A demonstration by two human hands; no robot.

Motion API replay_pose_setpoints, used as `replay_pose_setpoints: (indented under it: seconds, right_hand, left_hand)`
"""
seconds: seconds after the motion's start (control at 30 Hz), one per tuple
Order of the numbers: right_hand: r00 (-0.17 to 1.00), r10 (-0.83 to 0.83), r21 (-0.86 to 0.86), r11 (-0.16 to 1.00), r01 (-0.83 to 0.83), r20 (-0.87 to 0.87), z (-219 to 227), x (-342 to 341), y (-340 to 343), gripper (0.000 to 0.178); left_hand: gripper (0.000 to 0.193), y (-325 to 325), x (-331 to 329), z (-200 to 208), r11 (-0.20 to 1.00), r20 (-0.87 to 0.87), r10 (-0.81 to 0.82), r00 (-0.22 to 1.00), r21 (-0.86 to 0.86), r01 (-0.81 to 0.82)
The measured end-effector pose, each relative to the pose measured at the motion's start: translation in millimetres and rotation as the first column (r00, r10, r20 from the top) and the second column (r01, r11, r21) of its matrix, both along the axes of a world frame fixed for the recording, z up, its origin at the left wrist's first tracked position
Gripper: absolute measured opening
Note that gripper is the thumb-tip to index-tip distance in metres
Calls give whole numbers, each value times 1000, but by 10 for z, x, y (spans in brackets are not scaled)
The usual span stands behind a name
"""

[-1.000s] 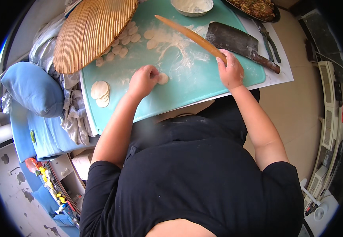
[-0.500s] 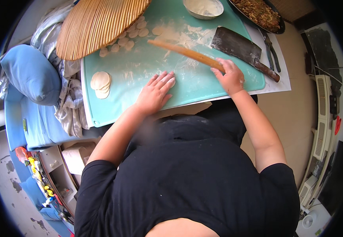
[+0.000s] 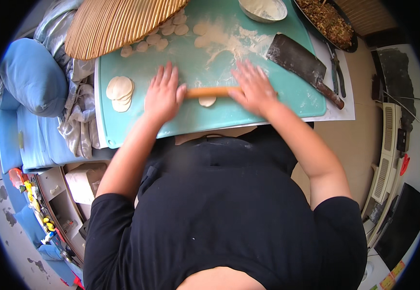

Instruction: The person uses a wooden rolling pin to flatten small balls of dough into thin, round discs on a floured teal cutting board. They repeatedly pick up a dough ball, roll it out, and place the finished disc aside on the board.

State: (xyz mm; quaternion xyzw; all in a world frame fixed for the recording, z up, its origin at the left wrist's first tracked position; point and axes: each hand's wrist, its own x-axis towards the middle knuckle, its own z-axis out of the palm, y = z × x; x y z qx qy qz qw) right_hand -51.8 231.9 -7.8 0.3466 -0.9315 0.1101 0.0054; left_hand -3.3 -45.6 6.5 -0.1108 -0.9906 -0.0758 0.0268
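Observation:
A wooden rolling pin (image 3: 212, 92) lies crosswise on the green mat (image 3: 186, 121), over a small round dough wrapper (image 3: 207, 101) whose near edge shows below it. My left hand (image 3: 164, 93) rests on the pin's left end, fingers stretched forward. At the other end, my right hand (image 3: 254, 87) presses with its palm, fingers spread and a little blurred. Both hands are open, not wrapped round the pin. To the left sits an overlapping stack of rolled dough wrappers (image 3: 120, 93). Several small dough discs (image 3: 161, 44) lie farther off, partly under a round slatted tray (image 3: 118, 26).
Loose flour (image 3: 229, 43) is scattered on the mat's far half. A metal bowl of flour (image 3: 263, 9) stands at the back. A cleaver (image 3: 297, 58) lies on the right, with scissors (image 3: 337, 72) beside it. Beyond is a dark pan of chopped filling (image 3: 328, 21).
My right hand has brought the rolling pin down and left onto the dough. My left hand has shifted left off the dough and onto the pin's left end.

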Motion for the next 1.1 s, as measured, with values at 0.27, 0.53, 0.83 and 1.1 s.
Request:
replay_pose_setpoints:
  seconds: [0.27, 0.53, 0.83, 1.1]
  right_hand:
    - [991, 19, 84, 996, -30, 131, 247, 31, -150, 59]
    - [982, 187, 130, 974, -187, 8, 159, 514, 191, 55]
    - [1000, 1, 119, 993, -2, 11, 51, 188, 176, 53]
    - [999, 42, 117, 992, -40, -12, 293, -61, -144, 48]
  left_hand:
    - [53, -99, -11, -209, 996, -150, 55, 987, 77, -44]
    - [49, 114, 574, -41, 994, -2, -65, 998, 93, 65]
    - [57, 164, 200, -61, 996, -71, 90, 993, -18, -91]
    - [58, -20, -136, -193, 975, -61, 220, 974, 47, -217]
